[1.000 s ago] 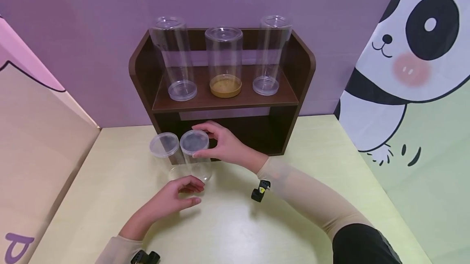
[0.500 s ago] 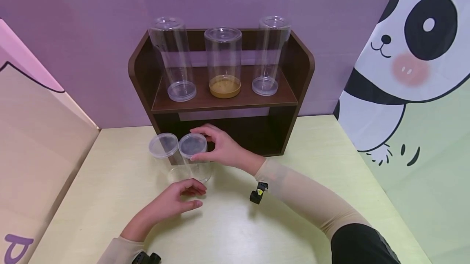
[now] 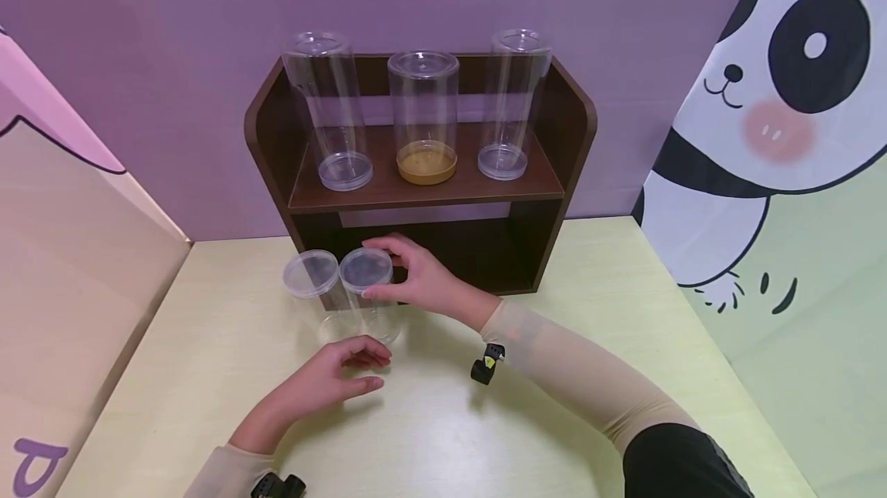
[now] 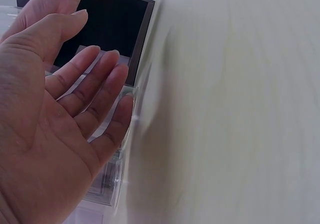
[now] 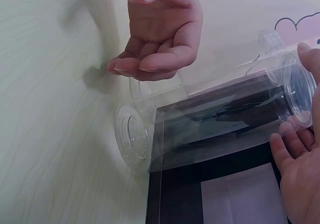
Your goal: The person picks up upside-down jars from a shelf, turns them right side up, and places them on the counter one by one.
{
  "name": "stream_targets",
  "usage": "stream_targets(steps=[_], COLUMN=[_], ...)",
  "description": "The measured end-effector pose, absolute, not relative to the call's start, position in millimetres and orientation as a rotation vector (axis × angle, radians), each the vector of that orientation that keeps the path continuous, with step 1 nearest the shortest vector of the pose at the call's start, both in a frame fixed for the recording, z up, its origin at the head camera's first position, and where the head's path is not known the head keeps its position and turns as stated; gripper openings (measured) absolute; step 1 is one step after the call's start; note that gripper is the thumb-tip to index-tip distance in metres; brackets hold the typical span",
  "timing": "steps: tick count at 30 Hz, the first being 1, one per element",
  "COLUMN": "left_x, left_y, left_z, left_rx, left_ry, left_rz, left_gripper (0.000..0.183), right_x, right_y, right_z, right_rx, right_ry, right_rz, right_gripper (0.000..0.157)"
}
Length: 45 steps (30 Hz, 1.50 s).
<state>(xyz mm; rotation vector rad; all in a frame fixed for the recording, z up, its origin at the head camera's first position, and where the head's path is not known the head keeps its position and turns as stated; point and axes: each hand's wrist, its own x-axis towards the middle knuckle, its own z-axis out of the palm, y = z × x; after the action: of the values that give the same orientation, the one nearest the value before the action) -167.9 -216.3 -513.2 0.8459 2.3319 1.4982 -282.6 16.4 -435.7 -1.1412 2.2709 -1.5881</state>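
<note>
Two clear plastic jars with translucent lids stand upright side by side on the table, before the shelf's lower left corner. My right hand [image 3: 430,280] holds the right-hand jar [image 3: 365,271] near its lid, thumb in front and fingers behind. In the right wrist view, that jar [image 5: 215,126] lies between the thumb and the fingers [image 5: 295,144]. The left-hand jar [image 3: 309,275] stands close beside it, untouched. My left hand [image 3: 333,379] hovers in front of the jars with loosely bent fingers and holds nothing. Its palm [image 4: 50,134] shows bare in the left wrist view.
Behind the jars stands a dark brown two-level shelf [image 3: 430,200]. Its upper level bears a left clear jar [image 3: 333,117], a middle jar [image 3: 424,109] with a tan base and a right clear jar [image 3: 509,109]. A purple backdrop [image 3: 194,98] hangs behind the pale table [image 3: 589,313].
Almost nothing differs. My right hand has shifted very slightly at the jar's lid and its wrist sits a touch lower. My left hand has edged slightly to the right.
</note>
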Motion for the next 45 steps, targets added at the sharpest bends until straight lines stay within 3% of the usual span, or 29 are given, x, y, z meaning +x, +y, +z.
stream_targets(steps=[12, 21, 33, 45], left_x=[-166.4, -165.2, -167.1, -167.7], left_y=[-214.6, -212.6, -209.2, -205.5], left_z=[-509.6, -507.1, -505.5, -503.7], left_rx=[0.750, 0.766, 0.777, 0.769], left_ry=[2.323, 2.333, 2.353, 2.327], left_rz=[1.483, 1.492, 1.487, 1.489], left_gripper=[0.037, 0.036, 0.035, 0.036], right_x=[-281.6, -280.2, -262.5, -238.9], right_y=[15.1, 22.1, 95.6, 147.9], right_z=[-434.6, -438.4, -454.2, -462.6], right_rx=[-1.141, -1.186, -1.134, -1.083], right_ry=[2.302, 2.265, 2.367, 2.416], right_rz=[-1.554, -1.605, -1.572, -1.622], right_gripper=[0.070, 0.084, 0.065, 0.056])
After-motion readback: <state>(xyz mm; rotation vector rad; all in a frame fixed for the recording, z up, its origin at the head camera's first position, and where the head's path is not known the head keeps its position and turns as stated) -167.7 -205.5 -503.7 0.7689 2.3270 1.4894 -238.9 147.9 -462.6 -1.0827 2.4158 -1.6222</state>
